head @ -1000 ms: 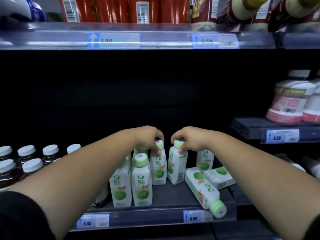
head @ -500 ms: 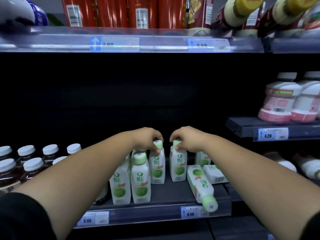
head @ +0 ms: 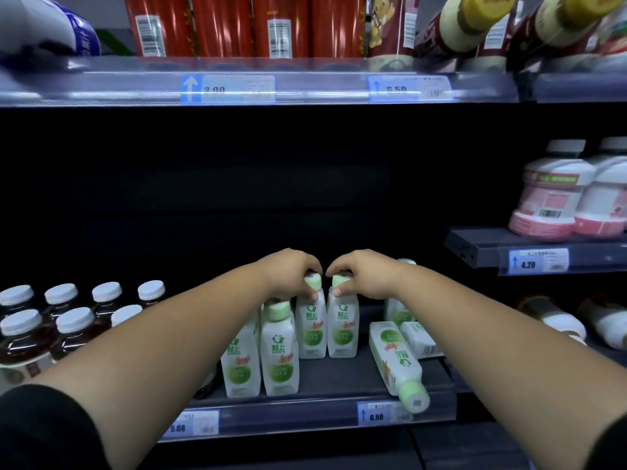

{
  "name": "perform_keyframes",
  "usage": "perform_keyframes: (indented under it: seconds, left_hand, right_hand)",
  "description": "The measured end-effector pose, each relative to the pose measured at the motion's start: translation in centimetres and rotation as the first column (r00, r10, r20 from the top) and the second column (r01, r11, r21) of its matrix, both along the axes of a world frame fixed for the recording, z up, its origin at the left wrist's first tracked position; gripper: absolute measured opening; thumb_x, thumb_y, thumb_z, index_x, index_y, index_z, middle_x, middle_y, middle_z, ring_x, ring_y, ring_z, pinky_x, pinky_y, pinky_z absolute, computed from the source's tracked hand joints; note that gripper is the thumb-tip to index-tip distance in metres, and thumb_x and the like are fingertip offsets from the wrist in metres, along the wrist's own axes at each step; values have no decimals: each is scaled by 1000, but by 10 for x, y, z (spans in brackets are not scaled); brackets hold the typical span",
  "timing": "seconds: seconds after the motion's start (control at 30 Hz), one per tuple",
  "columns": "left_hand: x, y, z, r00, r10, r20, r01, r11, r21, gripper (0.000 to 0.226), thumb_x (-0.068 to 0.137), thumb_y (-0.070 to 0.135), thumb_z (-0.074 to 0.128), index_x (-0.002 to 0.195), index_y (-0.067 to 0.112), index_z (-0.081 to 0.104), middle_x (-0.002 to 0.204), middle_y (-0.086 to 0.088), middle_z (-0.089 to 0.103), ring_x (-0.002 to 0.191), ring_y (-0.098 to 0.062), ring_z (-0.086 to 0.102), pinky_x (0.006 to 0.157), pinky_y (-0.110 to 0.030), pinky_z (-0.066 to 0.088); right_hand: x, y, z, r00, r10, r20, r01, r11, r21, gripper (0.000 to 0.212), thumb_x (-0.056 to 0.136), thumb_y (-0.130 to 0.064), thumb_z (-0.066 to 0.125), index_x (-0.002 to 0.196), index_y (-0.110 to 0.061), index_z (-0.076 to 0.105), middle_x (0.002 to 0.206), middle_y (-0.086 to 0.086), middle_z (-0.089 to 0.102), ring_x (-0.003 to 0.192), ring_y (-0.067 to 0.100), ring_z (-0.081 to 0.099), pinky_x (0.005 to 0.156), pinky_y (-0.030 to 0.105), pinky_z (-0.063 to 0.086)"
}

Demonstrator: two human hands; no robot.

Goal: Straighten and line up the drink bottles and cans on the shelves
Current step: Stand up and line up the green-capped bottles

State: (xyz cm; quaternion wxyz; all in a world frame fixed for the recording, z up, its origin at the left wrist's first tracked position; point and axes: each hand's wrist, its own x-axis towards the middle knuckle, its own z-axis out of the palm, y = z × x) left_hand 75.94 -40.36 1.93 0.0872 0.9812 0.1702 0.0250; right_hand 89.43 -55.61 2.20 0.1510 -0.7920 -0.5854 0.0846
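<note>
White bottles with green caps stand on a dark shelf [head: 339, 378]. My left hand [head: 291, 273] grips the cap of one upright bottle [head: 310, 330]. Right beside it, my right hand [head: 363, 273] grips the cap of a second upright bottle [head: 342, 330]; the two bottles stand side by side, nearly touching. Two more upright bottles [head: 280, 354] stand in front at the left. One bottle [head: 395, 361] lies on its side, cap over the shelf's front edge, and another fallen bottle [head: 419, 339] lies behind it. A further upright bottle [head: 398, 310] is partly hidden by my right forearm.
Dark tea bottles with white caps [head: 73, 320] fill the shelf at left. Red cans [head: 251, 25] and tilted bottles line the upper shelf [head: 305, 86]. Pink-and-white bottles [head: 556, 195] stand on a higher right shelf [head: 492, 245]. More bottles lie at lower right [head: 563, 320].
Both hands have kept their hold on the two caps and brought the bottles closer together, further back on the shelf. The camera has shifted slightly.
</note>
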Motion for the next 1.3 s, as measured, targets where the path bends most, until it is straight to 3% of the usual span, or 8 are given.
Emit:
perform_keyframes:
  seconds: [0.3, 0.47, 0.57, 0.77, 0.87, 0.97, 1.13, 1.3]
  left_hand:
    - [-4, -67, 5, 930, -302, 209, 266, 946, 186, 43, 81, 36, 75, 122, 31, 63, 119, 9, 59, 109, -10, 55, 93, -34, 48]
    - [13, -122, -30, 909, -416, 4, 414, 907, 75, 56, 73, 36, 83, 124, 26, 64, 124, 4, 58, 114, -13, 52, 96, -27, 41]
    - [27, -143, -55, 896, -437, -73, 440, 898, 28, 66, 65, 35, 88, 126, 27, 63, 128, 5, 55, 118, -15, 50, 96, -28, 42]
    - [35, -161, -82, 903, -396, -168, 422, 890, 171, 72, 72, 30, 81, 136, 37, 51, 144, 3, 41, 130, -22, 41, 96, -35, 41]
    - [33, -167, -83, 911, -384, -149, 405, 901, 153, 65, 77, 30, 77, 137, 36, 52, 147, 0, 40, 133, -23, 38, 101, -37, 40]
    - [32, -172, -84, 909, -407, -88, 415, 902, 122, 52, 81, 28, 74, 130, 35, 61, 146, -3, 43, 133, -24, 39, 103, -39, 41]
    - [35, -180, -86, 908, -412, -71, 418, 889, 188, 50, 80, 25, 76, 128, 32, 64, 146, -3, 46, 134, -22, 41, 104, -40, 41]
    - [42, -188, -86, 917, -375, -138, 396, 897, 193, 58, 73, 36, 82, 128, 36, 62, 147, 2, 45, 136, -19, 38, 107, -39, 37]
  right_hand:
    - [24, -73, 1, 992, -53, -114, 76, 975, 209, 45, 80, -30, 82, 122, -31, 66, 114, -15, 66, 100, 1, 64, 92, 29, 53]
    - [63, -134, -30, 969, -156, -190, 181, 976, 121, 33, 78, -23, 84, 104, -35, 68, 102, -7, 70, 92, 14, 69, 86, 42, 58]
    - [91, -159, -52, 964, -241, -109, 240, 970, -23, 49, 82, -24, 82, 128, -20, 64, 121, -6, 64, 109, 12, 62, 97, 30, 50]
    - [125, -174, -91, 947, -321, -35, 301, 917, -263, 87, 81, -17, 78, 155, -18, 32, 153, 4, 43, 133, 22, 48, 108, 25, 37]
    - [131, -172, -104, 950, -306, 56, 310, 918, -247, 63, 92, -19, 64, 150, -14, 41, 149, 10, 46, 130, 27, 49, 104, 27, 38]
    - [140, -176, -112, 952, -298, 76, 307, 930, -203, 27, 92, -22, 62, 118, -16, 60, 123, 10, 58, 113, 29, 58, 89, 31, 46]
    - [143, -193, -116, 956, -292, -30, 282, 941, -189, 48, 89, -24, 70, 134, -23, 51, 125, 6, 60, 106, 23, 58, 88, 31, 46]
    - [145, -205, -110, 941, -320, -112, 312, 946, -85, 40, 85, -24, 77, 119, -23, 58, 116, 2, 61, 96, 19, 59, 75, 28, 43]
